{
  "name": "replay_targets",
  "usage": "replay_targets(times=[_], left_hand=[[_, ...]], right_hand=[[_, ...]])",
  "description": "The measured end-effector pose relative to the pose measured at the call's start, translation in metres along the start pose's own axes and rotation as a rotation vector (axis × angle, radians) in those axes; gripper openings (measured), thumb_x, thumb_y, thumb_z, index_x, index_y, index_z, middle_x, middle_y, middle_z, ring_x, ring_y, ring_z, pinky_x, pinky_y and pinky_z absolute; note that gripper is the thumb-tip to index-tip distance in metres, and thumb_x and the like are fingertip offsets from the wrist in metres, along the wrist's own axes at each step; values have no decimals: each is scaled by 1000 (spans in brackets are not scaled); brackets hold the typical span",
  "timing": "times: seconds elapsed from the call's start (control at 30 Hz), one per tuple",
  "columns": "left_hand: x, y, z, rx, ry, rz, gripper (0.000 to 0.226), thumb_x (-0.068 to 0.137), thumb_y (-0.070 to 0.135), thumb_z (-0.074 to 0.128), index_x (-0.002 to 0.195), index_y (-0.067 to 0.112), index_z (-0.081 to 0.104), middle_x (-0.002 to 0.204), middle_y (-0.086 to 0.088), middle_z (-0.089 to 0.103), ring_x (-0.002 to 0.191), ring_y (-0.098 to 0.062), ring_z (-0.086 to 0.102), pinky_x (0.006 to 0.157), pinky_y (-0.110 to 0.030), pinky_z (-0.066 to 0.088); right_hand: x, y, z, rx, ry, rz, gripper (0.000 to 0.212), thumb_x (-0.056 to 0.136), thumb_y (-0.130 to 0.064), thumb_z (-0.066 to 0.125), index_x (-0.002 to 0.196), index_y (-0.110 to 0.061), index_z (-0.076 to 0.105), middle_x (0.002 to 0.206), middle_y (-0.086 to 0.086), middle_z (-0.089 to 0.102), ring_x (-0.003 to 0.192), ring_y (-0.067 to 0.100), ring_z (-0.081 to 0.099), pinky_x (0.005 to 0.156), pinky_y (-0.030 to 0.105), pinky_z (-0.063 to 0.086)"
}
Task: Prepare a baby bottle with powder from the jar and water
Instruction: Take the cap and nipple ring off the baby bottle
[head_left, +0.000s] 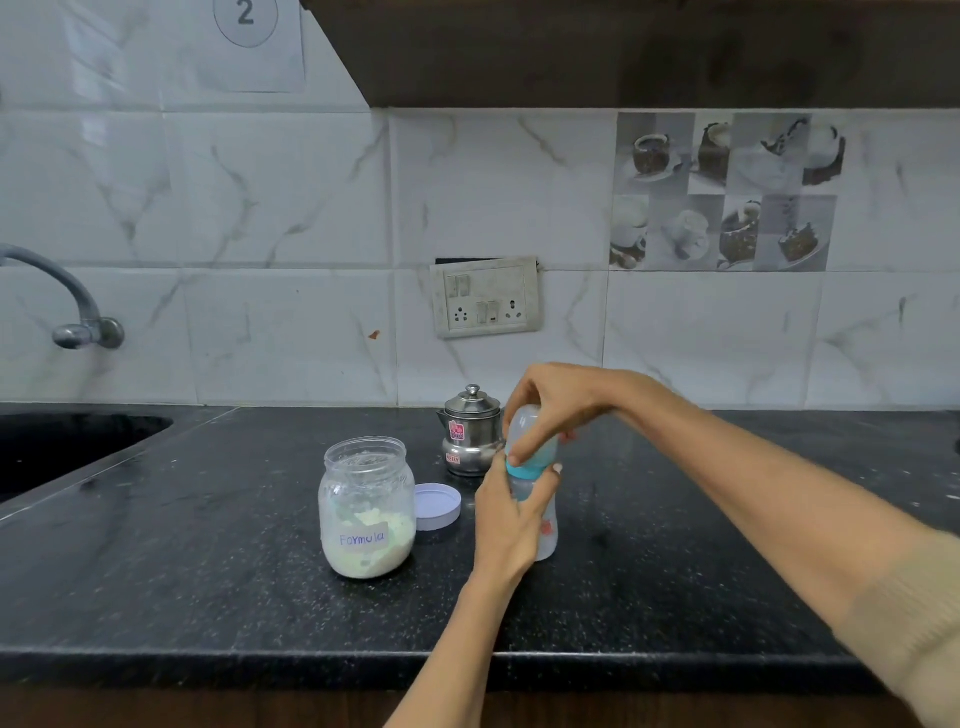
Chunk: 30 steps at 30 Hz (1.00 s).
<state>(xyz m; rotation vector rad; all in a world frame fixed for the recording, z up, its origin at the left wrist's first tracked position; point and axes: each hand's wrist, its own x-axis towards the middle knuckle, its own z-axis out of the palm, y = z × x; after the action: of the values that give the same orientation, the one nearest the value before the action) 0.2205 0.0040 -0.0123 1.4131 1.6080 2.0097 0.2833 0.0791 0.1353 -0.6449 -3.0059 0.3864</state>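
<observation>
A baby bottle (546, 535) with a teal collar and a clear cap stands upright on the black counter (208, 571). My left hand (506, 525) grips its body from the left. My right hand (550, 410) comes over from the right and its fingers curl round the clear cap on top. Left of the bottle stands an open clear jar (367, 506) labelled "Formula", about a third full of pale powder. Its pale lilac lid (438, 505) lies flat between jar and bottle. A small steel lidded pot (470, 431) sits just behind the bottle.
A dark sink (62, 447) is sunk into the counter at far left, with a tap (78, 312) on the tiled wall above it. A switch and socket plate (485, 297) is on the wall behind. The counter's front edge runs across the bottom.
</observation>
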Motion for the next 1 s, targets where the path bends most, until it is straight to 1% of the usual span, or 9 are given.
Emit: replay_targets(times=[0.13,0.23,0.33,0.4,0.5,0.6,0.73,0.9,1.0], left_hand=[[1,1,0,9,-18,-18,25,87,36,59,107,32,45,96,21,55,88,4,56,68,-2,40],[-1,1,2,-7,-11,-32,27,87,36,59,109,31,44,96,21,54,89,3,56,67,-3,41],[-3,0,2,-29,14,-19,22,84,34,64,101,33,50,97,13,60,89,0,59,72,-11,44],[-2,-1,3,-39,20,-21,22,84,32,65,99,35,51,95,14,60,87,1,58,74,-12,44],[-1,-2,3,-44,8,-32,26,83,31,66,102,35,49,97,16,59,91,0,58,74,-12,42],[-1,-4,2,-43,4,-35,29,82,30,67,103,34,48,97,14,59,90,-2,59,73,-13,44],[-1,-6,2,-26,-10,-44,40,83,30,66,117,26,45,101,17,55,95,0,56,73,-10,43],[-1,-5,2,-31,-9,-49,40,82,29,67,116,27,44,101,17,55,94,1,56,71,-8,42],[-2,-3,2,-60,-2,-58,39,82,28,68,114,27,46,99,18,56,92,3,57,69,-7,43]], right_hand=[[-9,7,-28,23,-99,-10,34,64,-18,85,88,-37,69,106,-16,67,103,9,61,89,26,52],[-18,22,-37,117,-71,49,37,66,-8,83,90,-33,70,112,-10,64,105,12,59,89,29,53],[-19,40,-28,-68,-43,196,39,63,-7,84,90,-32,69,117,-1,58,107,23,56,87,32,53],[-17,51,-12,-198,-93,290,41,64,-8,83,93,-34,69,116,-3,52,108,24,54,85,30,51],[-10,63,17,-245,-176,362,45,68,-9,80,107,-30,69,128,-6,50,119,25,49,93,34,47],[-2,69,43,-266,-224,384,48,69,-10,80,111,-29,68,136,-3,49,124,25,46,101,40,44],[6,72,58,-247,-255,398,45,72,-10,78,113,-27,67,137,-1,48,125,27,46,98,38,44],[2,67,56,-245,-264,424,55,75,-17,76,125,-31,58,142,-1,43,127,26,44,100,39,43],[-1,57,38,-59,-165,377,57,85,3,54,134,-25,50,141,8,44,116,25,51,86,31,46]])
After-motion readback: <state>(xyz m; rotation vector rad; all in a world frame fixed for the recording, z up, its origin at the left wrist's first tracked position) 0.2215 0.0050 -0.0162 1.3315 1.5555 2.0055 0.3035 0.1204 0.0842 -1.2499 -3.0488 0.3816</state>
